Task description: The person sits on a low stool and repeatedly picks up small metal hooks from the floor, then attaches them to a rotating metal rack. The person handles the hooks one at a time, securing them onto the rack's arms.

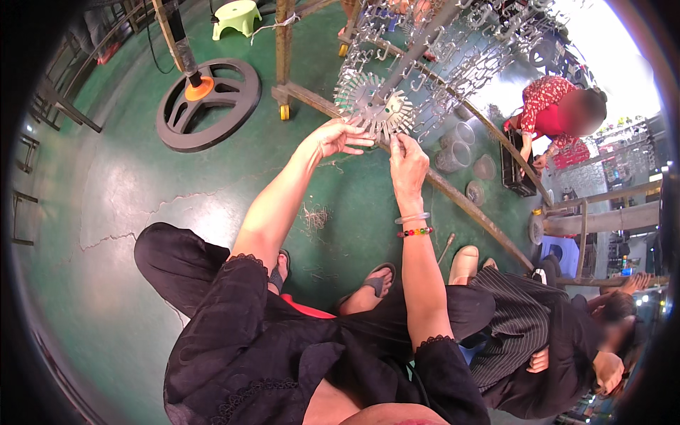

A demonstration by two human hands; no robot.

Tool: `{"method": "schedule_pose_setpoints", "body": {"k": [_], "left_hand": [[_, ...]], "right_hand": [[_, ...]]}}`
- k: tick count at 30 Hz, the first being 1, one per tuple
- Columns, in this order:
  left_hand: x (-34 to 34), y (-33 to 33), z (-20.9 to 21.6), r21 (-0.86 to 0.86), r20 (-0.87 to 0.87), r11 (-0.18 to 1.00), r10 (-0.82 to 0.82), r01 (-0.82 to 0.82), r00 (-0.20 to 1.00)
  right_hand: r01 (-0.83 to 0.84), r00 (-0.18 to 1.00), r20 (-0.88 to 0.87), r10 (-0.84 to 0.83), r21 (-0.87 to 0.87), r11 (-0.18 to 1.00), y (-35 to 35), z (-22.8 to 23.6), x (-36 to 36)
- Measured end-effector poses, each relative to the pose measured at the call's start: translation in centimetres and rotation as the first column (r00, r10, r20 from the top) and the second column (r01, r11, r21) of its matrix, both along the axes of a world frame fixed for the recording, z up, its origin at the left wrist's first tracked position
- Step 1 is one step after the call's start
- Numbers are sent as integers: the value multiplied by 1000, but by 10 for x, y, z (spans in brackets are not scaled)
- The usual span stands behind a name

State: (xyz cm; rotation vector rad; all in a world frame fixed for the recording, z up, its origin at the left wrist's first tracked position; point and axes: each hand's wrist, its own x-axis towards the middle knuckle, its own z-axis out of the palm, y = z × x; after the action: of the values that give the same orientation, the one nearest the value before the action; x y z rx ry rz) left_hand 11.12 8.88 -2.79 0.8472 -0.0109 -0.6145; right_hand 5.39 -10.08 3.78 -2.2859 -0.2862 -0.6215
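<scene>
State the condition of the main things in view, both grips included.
Metal disc: strips splayed outward around its rim
Left grip: fingers apart, at the disc
Right grip: thumb and fingers pinched at the disc's lower edge
Metal hooks: hanging
Black wheel: lying flat, post standing in its middle
Green stool: upright
Floor: cracked

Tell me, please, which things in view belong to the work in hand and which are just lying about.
Apparently in use:
- pronged metal disc
- left hand and right hand, at its lower edge

Apparently just lying about:
- green stool
- dark spoked wheel
- pale scraps on the floor
</scene>
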Motion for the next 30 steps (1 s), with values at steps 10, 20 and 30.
{"method": "schedule_pose_setpoints", "body": {"k": [10,20,30], "left_hand": [[-5,5,-5,-64,-70,988,136,-141,988],[-14,5,-7,-129,-128,955,252,-268,959],[-21,7,-6,-138,-190,948,261,-288,947]], "right_hand": [[-69,997,-4,72,236,969,7,-23,3],[-40,973,-173,150,516,856,16,-27,16],[-94,984,-80,160,530,843,8,-39,13]]}}
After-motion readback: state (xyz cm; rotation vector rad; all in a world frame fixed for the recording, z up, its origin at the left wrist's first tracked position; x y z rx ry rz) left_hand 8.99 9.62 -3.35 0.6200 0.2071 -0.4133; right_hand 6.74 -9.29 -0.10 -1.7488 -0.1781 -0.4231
